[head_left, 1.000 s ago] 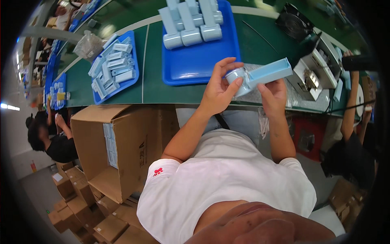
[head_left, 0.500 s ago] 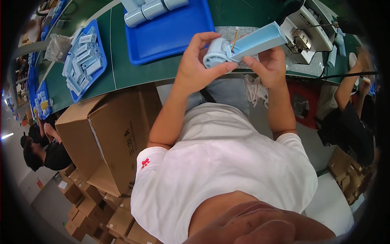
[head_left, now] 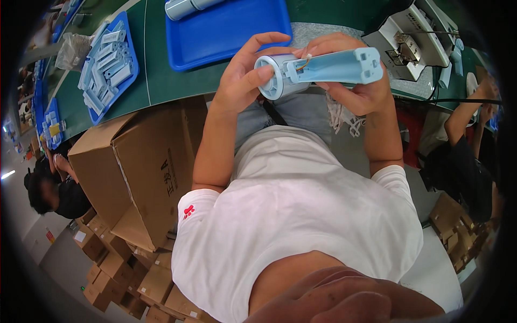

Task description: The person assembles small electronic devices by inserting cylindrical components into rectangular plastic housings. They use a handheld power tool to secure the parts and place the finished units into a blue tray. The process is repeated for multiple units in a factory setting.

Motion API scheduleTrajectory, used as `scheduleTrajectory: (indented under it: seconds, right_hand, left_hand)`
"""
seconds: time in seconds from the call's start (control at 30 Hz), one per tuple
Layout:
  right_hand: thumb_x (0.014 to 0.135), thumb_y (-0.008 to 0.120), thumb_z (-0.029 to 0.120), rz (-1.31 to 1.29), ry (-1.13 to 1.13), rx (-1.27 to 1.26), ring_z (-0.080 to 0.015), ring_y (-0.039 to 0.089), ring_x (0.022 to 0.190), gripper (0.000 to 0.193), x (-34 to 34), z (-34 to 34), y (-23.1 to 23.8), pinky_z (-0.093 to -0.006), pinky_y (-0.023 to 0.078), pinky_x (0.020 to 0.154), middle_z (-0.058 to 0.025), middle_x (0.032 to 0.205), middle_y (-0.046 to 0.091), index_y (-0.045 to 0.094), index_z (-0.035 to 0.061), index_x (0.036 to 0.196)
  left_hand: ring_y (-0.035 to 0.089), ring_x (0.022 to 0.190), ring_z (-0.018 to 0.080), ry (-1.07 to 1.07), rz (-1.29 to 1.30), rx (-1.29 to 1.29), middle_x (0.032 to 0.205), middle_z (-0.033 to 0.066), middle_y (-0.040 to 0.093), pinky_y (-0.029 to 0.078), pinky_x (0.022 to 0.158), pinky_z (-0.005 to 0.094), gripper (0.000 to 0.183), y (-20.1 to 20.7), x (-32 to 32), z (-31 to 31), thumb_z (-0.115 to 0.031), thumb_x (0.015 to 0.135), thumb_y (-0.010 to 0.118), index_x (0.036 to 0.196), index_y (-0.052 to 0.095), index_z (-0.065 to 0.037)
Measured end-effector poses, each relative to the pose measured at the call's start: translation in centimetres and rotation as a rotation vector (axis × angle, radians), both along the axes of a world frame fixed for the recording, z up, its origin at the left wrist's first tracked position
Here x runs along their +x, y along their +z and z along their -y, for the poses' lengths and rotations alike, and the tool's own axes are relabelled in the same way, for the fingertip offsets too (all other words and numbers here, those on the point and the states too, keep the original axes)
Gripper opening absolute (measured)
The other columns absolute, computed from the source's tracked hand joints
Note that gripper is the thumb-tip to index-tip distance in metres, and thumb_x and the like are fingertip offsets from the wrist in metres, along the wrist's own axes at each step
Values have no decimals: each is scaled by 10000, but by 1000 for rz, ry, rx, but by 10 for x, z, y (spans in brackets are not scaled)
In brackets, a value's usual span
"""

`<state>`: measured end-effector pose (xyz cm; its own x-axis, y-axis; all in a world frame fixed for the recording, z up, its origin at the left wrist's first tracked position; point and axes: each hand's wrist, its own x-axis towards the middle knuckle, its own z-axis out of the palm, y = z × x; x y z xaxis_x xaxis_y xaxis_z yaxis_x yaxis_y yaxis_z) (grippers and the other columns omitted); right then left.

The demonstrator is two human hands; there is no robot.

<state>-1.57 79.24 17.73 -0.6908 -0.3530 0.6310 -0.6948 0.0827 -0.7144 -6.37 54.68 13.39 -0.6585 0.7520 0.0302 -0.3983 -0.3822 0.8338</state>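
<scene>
A light-blue plastic housing (head_left: 336,69), with a round drum-shaped head (head_left: 274,78) and a long hollow handle, is held up between my two hands above the table's near edge. My left hand (head_left: 237,81) grips the head, thumb pressed on its round end face, index finger raised along the far side. My right hand (head_left: 363,99) wraps round the handle from behind, partly hidden by it. From the joint of head and handle comes a thin brown-and-yellow wire (head_left: 304,63) ending in a small white plug (head_left: 308,56). The handle's open channel faces up.
A blue tray (head_left: 226,51) with light-blue cylinders lies ahead. At left, another tray (head_left: 131,75) holds several light-blue handle parts beside a plastic bag (head_left: 74,51). A white machine (head_left: 409,46) with a cable stands at right. A big cardboard box (head_left: 129,172) sits below the table's left side.
The housing has turned in my hands: its round end now faces me and the handle's end shows. My right hand has shifted behind the handle; my left thumb has moved onto the end face.
</scene>
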Motion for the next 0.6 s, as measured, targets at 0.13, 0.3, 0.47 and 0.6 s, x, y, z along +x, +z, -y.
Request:
scheduleTrajectory:
  seconds: [0.13, 0.3, 0.47, 0.6]
  right_hand:
    - [755, 652, -125, 23, -70, 58, -360, 720, 1036, 377, 2, 8, 1, -442, 585, 886, -203, 1115, 714, 693, -57, 1123]
    - [780, 795, 0, -13, -206, 67, -298, 727, 962, 449, -3, 18, -7, -345, 559, 844, -148, 1115, 727, 682, 13, 1214]
    - [796, 820, 65, 24, -329, 117, -294, 734, 946, 452, -5, 36, -11, -337, 556, 837, -132, 1070, 742, 686, 27, 1226]
    - [793, 826, 82, 3, -315, 106, -308, 730, 943, 465, -11, 33, -15, -347, 556, 842, -137, 1089, 736, 686, 28, 1233]
  left_hand:
    - [651, 1206, 252, 16, 30, 15, 1386, 211, 595, 558, 969, 373, 818, -5, 0, 6, -401, 929, 715, 1503, 340, 47]
    - [682, 1117, 218, 53, 12, 42, 1355, 177, 615, 621, 805, 346, 534, -9, -5, 15, -315, 1045, 581, 1446, 461, 17]
    - [693, 1056, 171, 392, -274, -200, 1225, 112, 681, 632, 737, 323, 376, 4, 10, 5, -239, 1106, 490, 1389, 569, -5]
    - [665, 1109, 175, 355, -87, -128, 1336, 130, 620, 604, 857, 330, 412, 16, 11, 14, -209, 1085, 526, 1448, 520, -14]
